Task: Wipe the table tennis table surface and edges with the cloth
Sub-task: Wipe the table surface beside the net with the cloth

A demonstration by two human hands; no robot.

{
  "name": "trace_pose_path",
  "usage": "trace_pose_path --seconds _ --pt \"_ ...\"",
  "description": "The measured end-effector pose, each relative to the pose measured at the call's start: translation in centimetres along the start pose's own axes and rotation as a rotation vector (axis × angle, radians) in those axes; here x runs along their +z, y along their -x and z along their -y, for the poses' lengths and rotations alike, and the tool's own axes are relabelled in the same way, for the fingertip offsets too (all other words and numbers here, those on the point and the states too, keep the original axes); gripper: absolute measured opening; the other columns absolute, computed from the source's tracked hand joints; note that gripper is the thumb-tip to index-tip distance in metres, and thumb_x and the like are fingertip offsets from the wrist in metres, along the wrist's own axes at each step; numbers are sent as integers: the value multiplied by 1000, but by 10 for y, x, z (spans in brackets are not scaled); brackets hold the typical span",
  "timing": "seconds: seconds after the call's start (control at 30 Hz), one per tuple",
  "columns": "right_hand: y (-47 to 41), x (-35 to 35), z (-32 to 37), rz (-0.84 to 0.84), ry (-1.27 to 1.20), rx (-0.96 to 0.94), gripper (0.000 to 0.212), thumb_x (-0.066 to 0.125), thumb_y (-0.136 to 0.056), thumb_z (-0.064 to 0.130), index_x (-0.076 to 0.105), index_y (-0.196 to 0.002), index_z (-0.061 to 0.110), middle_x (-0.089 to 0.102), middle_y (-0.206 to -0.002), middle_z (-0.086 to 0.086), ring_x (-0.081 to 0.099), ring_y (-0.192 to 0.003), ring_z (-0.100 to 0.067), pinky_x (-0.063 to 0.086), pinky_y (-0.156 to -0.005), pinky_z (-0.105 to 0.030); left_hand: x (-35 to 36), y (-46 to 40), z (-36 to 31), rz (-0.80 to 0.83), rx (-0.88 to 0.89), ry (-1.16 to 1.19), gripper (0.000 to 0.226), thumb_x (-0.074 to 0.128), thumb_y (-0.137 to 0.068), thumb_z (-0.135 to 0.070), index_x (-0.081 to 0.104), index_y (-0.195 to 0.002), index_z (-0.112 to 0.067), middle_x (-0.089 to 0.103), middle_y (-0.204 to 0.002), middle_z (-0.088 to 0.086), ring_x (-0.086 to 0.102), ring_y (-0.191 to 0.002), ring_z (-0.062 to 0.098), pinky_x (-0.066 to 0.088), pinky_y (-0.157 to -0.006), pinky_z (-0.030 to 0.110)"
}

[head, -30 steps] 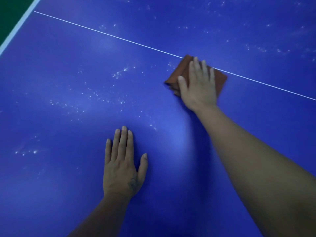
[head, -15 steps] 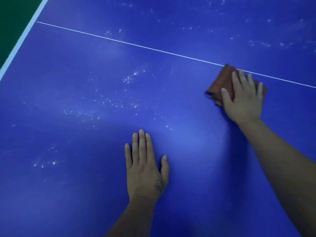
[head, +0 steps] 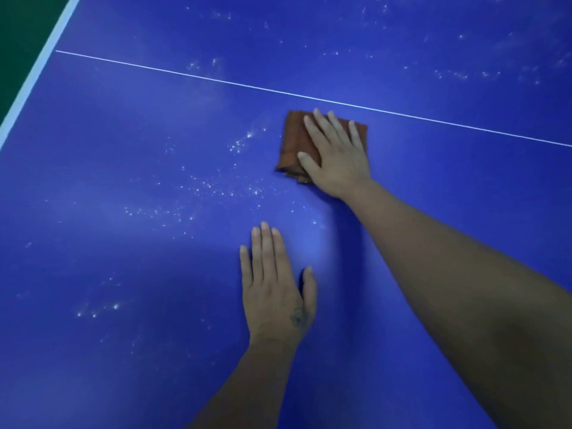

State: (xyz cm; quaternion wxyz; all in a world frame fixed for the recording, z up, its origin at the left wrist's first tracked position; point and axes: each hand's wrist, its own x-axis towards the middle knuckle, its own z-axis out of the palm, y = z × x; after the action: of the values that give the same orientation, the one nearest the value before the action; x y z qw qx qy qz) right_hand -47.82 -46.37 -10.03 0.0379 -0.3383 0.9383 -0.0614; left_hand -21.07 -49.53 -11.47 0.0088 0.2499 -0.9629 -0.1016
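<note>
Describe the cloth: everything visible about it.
The cloth is rust-brown, soft-looking fabric, folded into a rough rectangle with layered edges showing at its near corner. It lies flat on the blue table, just on the near side of the thin white line. The right hand presses on it with straight, spread fingers, covering its right part. White specks lie to its left.

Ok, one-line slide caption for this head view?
Right hand presses folded brown cloth onto dusty blue table near its white line; left hand lies flat.
</note>
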Motion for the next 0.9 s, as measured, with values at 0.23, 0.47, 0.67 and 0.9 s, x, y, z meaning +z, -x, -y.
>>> trace_pose_path --seconds 0.23,0.47,0.67,0.9 --pt "77 -11 -117 -71 16 389 84 26 -101 64 23 -165 10 15 -175 -4 12 -162 -25 8 -130 -54 -8 -56 26 45 -171 -70 87 21 -108 -57 10 -168 6 3 -178 23 -2 -167 34 5 -135 52" --pt "35 -7 -87 -16 46 387 79 33 -104 57 19 -166 10 11 -175 -3 6 -162 -23 4 -131 -51 1 -58 24 -13 -145 -94 86 21 -109 -56 11 -168 6 6 -178 23 2 -167 34 7 -135 52" --pt "-28 5 27 -8 10 101 80 33 -101 59 21 -166 15 13 -175 0 7 -162 -20 1 -131 -49 -1 -60 23 -20 -159 -77 86 27 -107 -54 14 -168 6 9 -178 23 5 -167 34 9 -135 52" --pt "-45 11 69 83 -14 -162 75 35 -104 59 19 -167 22 11 -175 6 6 -162 -16 0 -131 -47 -5 -59 23 2 -156 -66 83 27 -107 -48 12 -168 5 6 -178 21 2 -167 32 6 -136 50"
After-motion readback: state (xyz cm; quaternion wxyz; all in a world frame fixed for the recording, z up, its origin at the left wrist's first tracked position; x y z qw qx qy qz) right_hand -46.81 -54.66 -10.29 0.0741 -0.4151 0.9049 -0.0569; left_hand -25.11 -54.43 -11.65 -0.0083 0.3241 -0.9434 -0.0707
